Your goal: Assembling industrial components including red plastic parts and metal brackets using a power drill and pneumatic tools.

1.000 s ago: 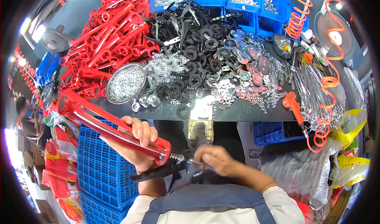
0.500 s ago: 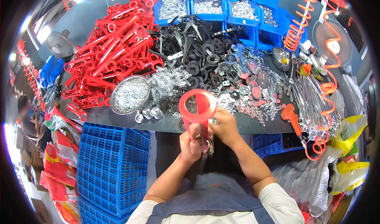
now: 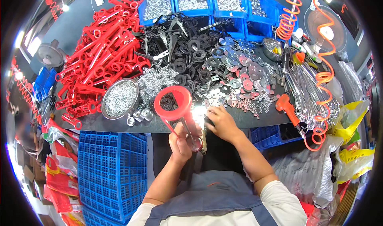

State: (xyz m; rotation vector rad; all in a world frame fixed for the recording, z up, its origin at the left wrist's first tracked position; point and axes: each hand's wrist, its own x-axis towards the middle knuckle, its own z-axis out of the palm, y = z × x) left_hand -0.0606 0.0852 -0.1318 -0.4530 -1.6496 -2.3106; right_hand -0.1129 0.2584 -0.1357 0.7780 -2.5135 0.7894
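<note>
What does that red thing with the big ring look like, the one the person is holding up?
The red tool looks like plastic, with a big round loop at its top end and a straight red stem running down from it. Shiny metal pieces sit along the lower stem. It stands nearly upright, tilted a little, over the near edge of the dark workbench. The left hand grips its lower part. The right hand rests just beside it on the bench edge; whether it touches the tool cannot be told.

glare washes out the table edge by the right hand [image 3: 222, 122], hiding its fingertips. the left hand [image 3: 181, 143] covers the red tool's [image 3: 175, 103] lower shaft.
</note>
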